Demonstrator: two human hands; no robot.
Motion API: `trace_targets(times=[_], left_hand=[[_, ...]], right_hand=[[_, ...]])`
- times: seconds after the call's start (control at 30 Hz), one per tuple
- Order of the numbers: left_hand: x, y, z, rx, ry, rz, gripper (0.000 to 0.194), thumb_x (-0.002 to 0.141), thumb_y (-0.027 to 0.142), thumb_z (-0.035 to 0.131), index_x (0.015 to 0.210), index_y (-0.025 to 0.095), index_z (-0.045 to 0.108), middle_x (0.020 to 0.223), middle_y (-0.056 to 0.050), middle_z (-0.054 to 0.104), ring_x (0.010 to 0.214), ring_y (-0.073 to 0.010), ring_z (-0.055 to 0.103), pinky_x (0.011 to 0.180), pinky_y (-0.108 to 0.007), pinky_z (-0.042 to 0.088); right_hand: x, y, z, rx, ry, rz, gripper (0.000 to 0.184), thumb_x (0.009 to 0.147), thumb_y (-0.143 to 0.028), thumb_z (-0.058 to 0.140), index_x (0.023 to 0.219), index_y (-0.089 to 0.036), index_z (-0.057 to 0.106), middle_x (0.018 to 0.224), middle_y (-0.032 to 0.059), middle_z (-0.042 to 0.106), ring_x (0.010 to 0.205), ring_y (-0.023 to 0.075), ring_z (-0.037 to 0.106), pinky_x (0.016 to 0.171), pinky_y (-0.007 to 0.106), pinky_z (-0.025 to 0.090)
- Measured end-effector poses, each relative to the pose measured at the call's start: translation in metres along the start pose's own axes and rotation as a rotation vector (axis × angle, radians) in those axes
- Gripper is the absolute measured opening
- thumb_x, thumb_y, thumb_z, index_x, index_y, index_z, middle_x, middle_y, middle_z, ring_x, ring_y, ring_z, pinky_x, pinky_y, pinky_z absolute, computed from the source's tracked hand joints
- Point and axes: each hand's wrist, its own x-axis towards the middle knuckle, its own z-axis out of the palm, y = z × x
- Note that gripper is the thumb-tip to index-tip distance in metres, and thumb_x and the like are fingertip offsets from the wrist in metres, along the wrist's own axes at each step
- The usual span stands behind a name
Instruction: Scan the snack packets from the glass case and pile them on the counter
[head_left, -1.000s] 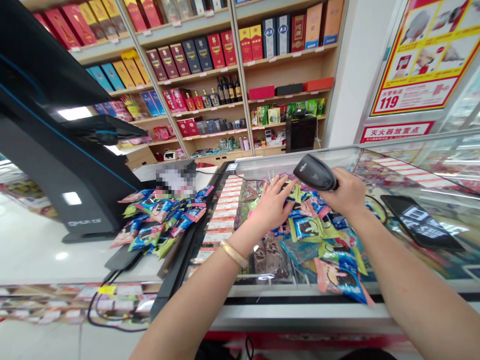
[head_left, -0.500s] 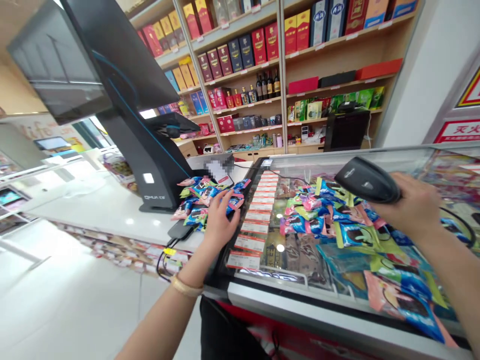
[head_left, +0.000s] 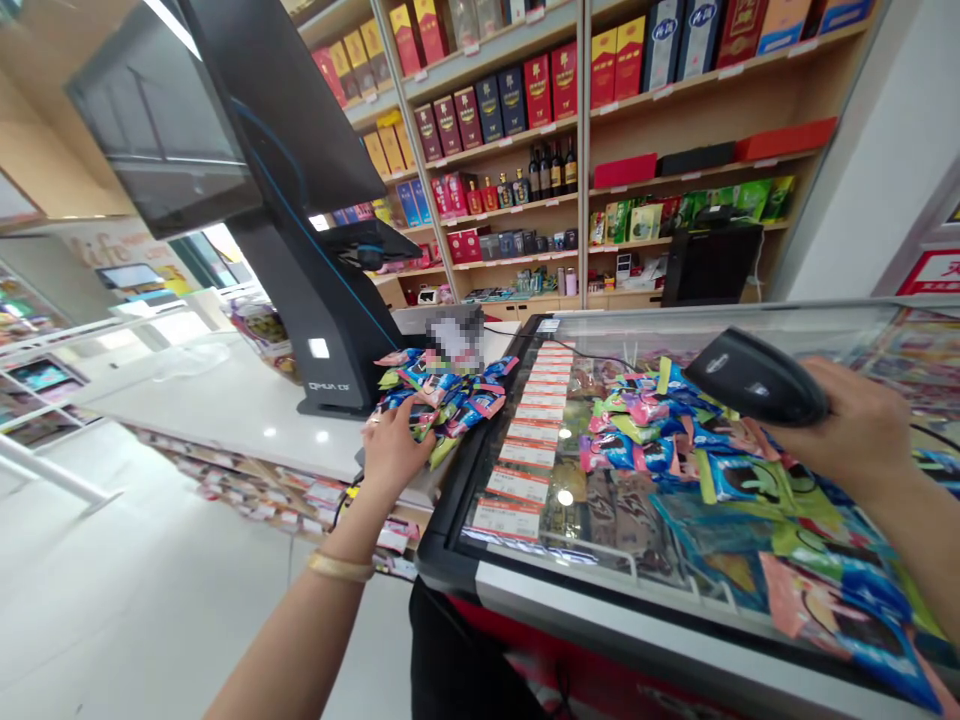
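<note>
My left hand (head_left: pixel 396 448) rests on the near left side of a heap of small snack packets (head_left: pixel 469 405), blue, pink and green, on the white counter. Its thumb stands apart from the bent fingers, and I see no packet lifted in it. In my right hand (head_left: pixel 862 420) is a black barcode scanner (head_left: pixel 754 378), its head facing left. Below the scanner, a second heap of similar packets (head_left: pixel 637 435) covers part of the freezer's glass top. A larger pink and blue packet (head_left: pixel 847 615) lies near the freezer's front edge.
A black checkout terminal (head_left: pixel 319 270) rises from the white counter (head_left: pixel 225 400) behind the left heap. Price labels (head_left: pixel 529 450) line the freezer's left side. Shelves (head_left: pixel 499 215) with boxes and bottles fill the back wall. The scanner's cable (head_left: pixel 934 435) trails at the right.
My left hand has moved left and toward me, from the heap's right part to its near left side. The scanner is still in my right hand. The view has shifted slightly left.
</note>
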Motion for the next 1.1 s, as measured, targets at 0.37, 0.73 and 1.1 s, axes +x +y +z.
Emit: trace_targets(times=[0.37, 0.73, 1.1], left_hand=[[-0.018, 0.01, -0.024, -1.004, 0.13, -0.165, 0.051, 0.091, 0.05, 0.053, 0.13, 0.019, 0.063, 0.115, -0.01, 0.074, 0.104, -0.0284, 0.071, 0.088, -0.041, 0.06], [-0.026, 0.13, -0.021, -1.644, -0.484, -0.094, 0.066, 0.087, 0.067, 0.059, 0.122, 0.011, 0.068, 0.08, -0.008, 0.076, 0.056, -0.0156, 0.066, 0.044, -0.023, 0.046], [-0.02, 0.173, -0.012, -1.477, -0.623, -0.008, 0.075, 0.078, 0.084, 0.056, 0.08, 0.012, 0.073, 0.063, -0.007, 0.07, 0.054, -0.016, 0.063, 0.05, -0.025, 0.047]], right_hand=[[0.008, -0.007, -0.008, 0.036, 0.025, 0.037, 0.021, 0.078, -0.043, 0.067, 0.073, -0.025, 0.058, 0.068, 0.0053, 0.067, 0.063, 0.0205, 0.064, 0.057, 0.03, 0.043], [0.021, -0.028, -0.021, 0.279, -0.105, -0.229, 0.017, 0.083, -0.024, 0.062, 0.1, -0.021, 0.065, 0.083, 0.0076, 0.074, 0.072, 0.0218, 0.07, 0.065, 0.032, 0.05], [0.019, -0.039, -0.025, 0.376, -0.324, -0.174, 0.021, 0.079, -0.027, 0.06, 0.098, -0.021, 0.068, 0.085, 0.0058, 0.074, 0.074, 0.0193, 0.067, 0.068, 0.03, 0.046]])
